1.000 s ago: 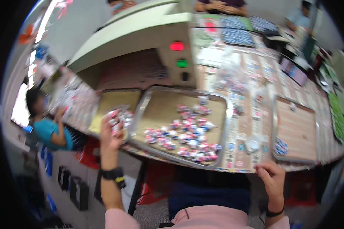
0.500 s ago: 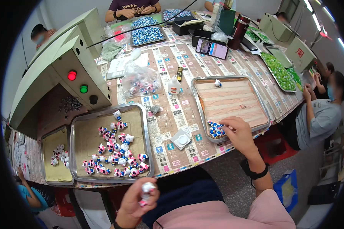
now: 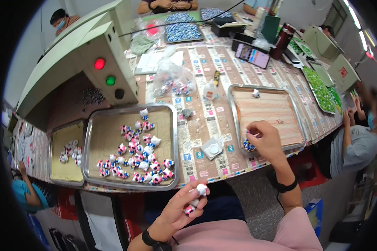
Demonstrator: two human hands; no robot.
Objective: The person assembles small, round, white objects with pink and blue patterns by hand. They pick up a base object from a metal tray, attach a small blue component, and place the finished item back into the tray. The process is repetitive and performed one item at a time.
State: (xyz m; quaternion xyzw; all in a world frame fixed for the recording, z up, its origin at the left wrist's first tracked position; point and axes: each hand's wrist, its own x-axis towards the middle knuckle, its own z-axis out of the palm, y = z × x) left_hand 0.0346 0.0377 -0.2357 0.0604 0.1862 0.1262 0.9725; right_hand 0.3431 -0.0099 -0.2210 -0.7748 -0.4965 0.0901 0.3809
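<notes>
My left hand (image 3: 184, 205) is low in front of the table edge, its fingers closed round small white-and-pink toy figure pieces; a round white head (image 3: 201, 189) shows at the fingertips. Over the near left corner of the cloth-lined right tray (image 3: 264, 109) is my right hand (image 3: 266, 140), thumb and fingers pinched together. Whatever lies in that pinch is too small to name. Beneath it, a pile of small blue-and-white pieces (image 3: 249, 145) is partly hidden. A single white-headed figure (image 3: 256, 93) sits near that tray's far edge. Several pink, white and blue figures (image 3: 142, 157) fill the left tray (image 3: 176, 142).
A beige machine (image 3: 123, 62) with red and green lights stands at the left, behind a smaller tray (image 3: 65, 178). Between the trays are a white dish (image 3: 214, 149), a glue bottle (image 3: 210, 90) and a plastic bag (image 3: 174, 79). A phone (image 3: 252, 56) leans farther back. Co-workers sit around.
The view has shifted, so the table sits farther right and higher. My left hand has come up and right, turning its pieces into view. My right fingers have lifted slightly off the blue pile.
</notes>
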